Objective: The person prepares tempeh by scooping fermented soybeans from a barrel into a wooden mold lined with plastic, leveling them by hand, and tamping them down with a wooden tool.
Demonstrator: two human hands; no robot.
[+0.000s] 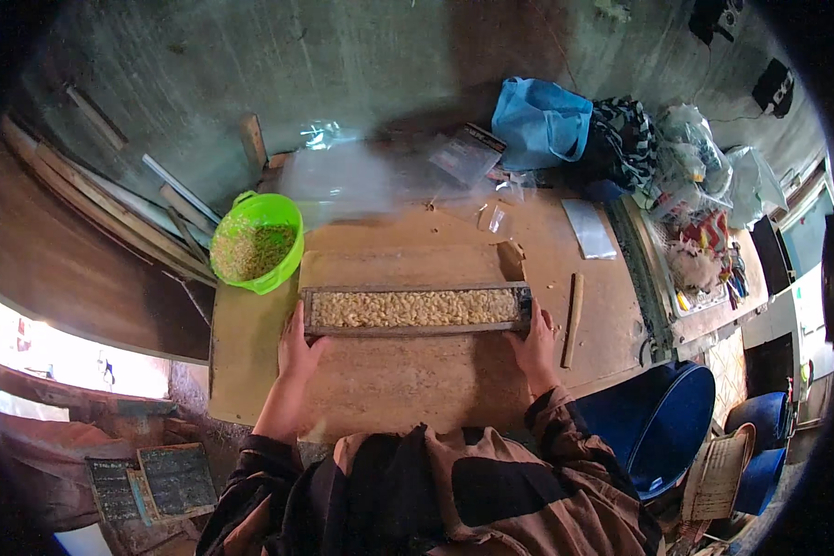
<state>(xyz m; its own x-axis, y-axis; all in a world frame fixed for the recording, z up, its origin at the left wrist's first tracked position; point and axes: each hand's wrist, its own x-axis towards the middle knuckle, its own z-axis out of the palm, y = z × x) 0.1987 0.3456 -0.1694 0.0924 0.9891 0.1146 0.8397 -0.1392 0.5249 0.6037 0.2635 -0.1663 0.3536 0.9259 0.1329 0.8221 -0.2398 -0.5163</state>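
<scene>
A long, narrow rectangular frame (417,332) lies crosswise on a wooden board (403,389) before me. A flat layer of pale beans (413,308) fills most of it, with a dark gap at its right end. My left hand (300,351) holds the frame's left end, thumb along the near side. At the right end, my right hand (536,346) grips it in the same way. Right of that hand, a flat wooden stick (573,320) lies on the table. Beyond the frame's left end stands a bright green plastic basket (278,260) with more pale beans inside.
Clear plastic sheets (340,181) and a small plastic bag (589,229) lie on the table (604,299). A blue fabric bag (538,125) sits against the wall. Below the table's right edge is a large blue drum (667,431). Planks (104,201) lean at the left.
</scene>
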